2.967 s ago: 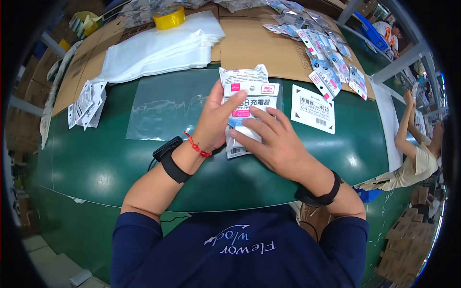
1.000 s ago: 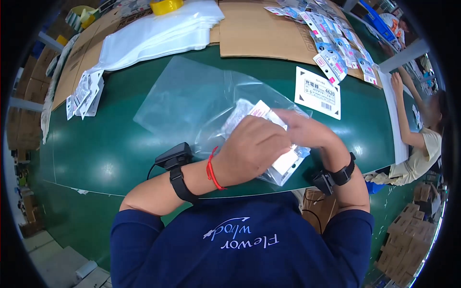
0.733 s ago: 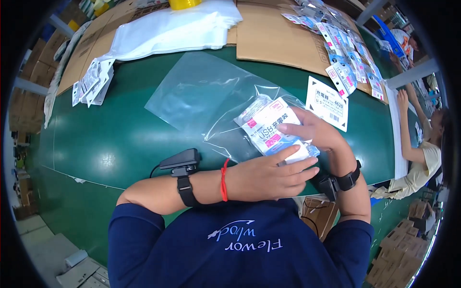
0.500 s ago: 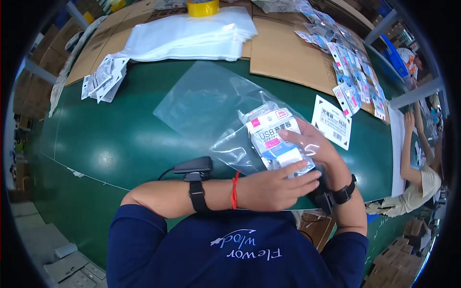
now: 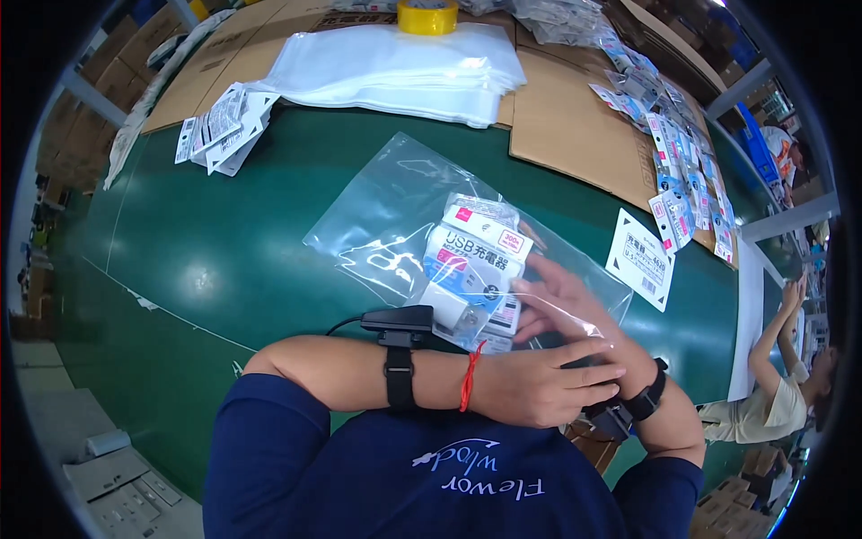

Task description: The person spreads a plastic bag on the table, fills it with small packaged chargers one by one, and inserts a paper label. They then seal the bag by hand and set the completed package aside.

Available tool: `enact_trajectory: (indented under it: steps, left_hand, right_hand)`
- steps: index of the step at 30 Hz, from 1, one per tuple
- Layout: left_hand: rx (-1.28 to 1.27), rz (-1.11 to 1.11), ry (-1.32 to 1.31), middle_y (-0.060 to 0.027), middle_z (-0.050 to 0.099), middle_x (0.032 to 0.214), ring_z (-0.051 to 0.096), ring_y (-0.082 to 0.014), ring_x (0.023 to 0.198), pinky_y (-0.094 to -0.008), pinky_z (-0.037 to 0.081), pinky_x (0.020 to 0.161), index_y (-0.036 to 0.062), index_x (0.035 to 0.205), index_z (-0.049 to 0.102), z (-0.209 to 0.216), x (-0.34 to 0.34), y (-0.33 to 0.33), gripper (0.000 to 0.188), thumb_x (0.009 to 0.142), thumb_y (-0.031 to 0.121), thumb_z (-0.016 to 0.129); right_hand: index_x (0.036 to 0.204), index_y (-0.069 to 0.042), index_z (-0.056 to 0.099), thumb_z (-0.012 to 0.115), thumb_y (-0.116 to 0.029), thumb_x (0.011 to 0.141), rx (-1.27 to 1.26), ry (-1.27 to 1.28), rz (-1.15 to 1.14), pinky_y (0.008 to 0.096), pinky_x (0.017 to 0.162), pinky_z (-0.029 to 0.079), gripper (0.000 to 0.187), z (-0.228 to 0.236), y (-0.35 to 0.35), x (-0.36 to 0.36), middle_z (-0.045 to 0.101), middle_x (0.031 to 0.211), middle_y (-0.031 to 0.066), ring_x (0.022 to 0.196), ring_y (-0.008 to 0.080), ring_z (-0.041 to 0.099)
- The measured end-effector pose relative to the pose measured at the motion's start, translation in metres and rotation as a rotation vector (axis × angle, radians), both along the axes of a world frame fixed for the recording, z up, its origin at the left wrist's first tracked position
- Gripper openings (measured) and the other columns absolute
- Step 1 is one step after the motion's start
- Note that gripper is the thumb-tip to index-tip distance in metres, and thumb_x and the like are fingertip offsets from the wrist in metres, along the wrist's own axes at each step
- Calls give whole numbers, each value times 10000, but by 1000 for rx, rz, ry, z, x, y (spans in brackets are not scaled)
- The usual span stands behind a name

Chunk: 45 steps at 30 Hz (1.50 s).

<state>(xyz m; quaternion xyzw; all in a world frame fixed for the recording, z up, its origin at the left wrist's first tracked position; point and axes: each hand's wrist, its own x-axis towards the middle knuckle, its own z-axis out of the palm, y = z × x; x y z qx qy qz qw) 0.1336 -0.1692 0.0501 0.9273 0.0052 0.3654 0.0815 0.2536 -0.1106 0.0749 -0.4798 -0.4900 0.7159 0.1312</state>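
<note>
Centre frame, flat white-and-blue card-topped packs lie inside a clear plastic bag. The bare right hand, fingers parted, is under the plastic beside them, perhaps spreading it; the bare left hand, fingers loosely fanned, sits by its edge, grip unclear.

A clear plastic bag is spread at a slant on a green table. White-and-blue packets are seen inside it, the top one lying face up. The right hand is partly covered by the film, its fingers spread just beside the packets. The left hand is laid across near the right wrist, at the bag's edge; whether the film is pinched cannot be told. A red bracelet is worn on the left wrist. A printed white card is placed to the right. Beyond, stacked clear bags are topped by yellow tape.
</note>
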Motion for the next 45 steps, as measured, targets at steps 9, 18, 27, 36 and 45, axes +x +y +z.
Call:
enact_trajectory:
  steps: [9, 18, 27, 36, 45]
  left_hand:
    - [126, -259, -123, -164, 567, 1206, 445, -323, 1248, -535, 276, 1083, -10, 1054, 631, 6, 4, -6, 319, 817, 199, 588]
    - [-247, 254, -33, -157, 568, 1198, 473, -309, 1212, -522, 263, 1084, -21, 1175, 559, 8, -1, 20, 442, 818, 239, 581]
    - [-193, 169, -152, -144, 566, 1209, 469, -301, 1217, -548, 262, 1075, -18, 1167, 565, 12, 16, -2, 428, 844, 263, 570]
    - [-155, 476, -18, -156, 399, 1415, 318, -355, 1340, -605, 137, 1081, 35, 1354, 425, 36, -28, 60, 660, 843, 429, 566]
    - [-190, 742, 418, -183, 354, 1421, 269, -403, 1335, -638, 118, 1052, 110, 1347, 450, -22, -32, 83, 668, 827, 506, 588]
  right_hand:
    - [1431, -73, 185, 562, -219, 927, 28, 308, -199, 297, 622, 575, 646, -22, 8, -53, 606, 1059, 156, 799, 220, 665]
    - [1468, -104, 91, 593, -183, 906, 165, 113, -395, 312, 621, 574, 758, -35, 7, -50, 597, 1065, 170, 793, 215, 655]
    - [1463, -96, 123, 577, -179, 913, 125, 428, -289, 331, 717, 571, 718, -19, 33, -81, 564, 1135, 186, 861, 232, 647]
    - [1416, -71, 193, 543, -186, 938, 300, 175, -24, 314, 794, 535, 604, -35, 25, -11, 573, 1184, 151, 931, 206, 625]
    - [1094, 22, 632, 583, -168, 910, 185, -47, 215, 277, 801, 503, 269, 39, -5, 157, 599, 1172, 112, 984, 161, 616]
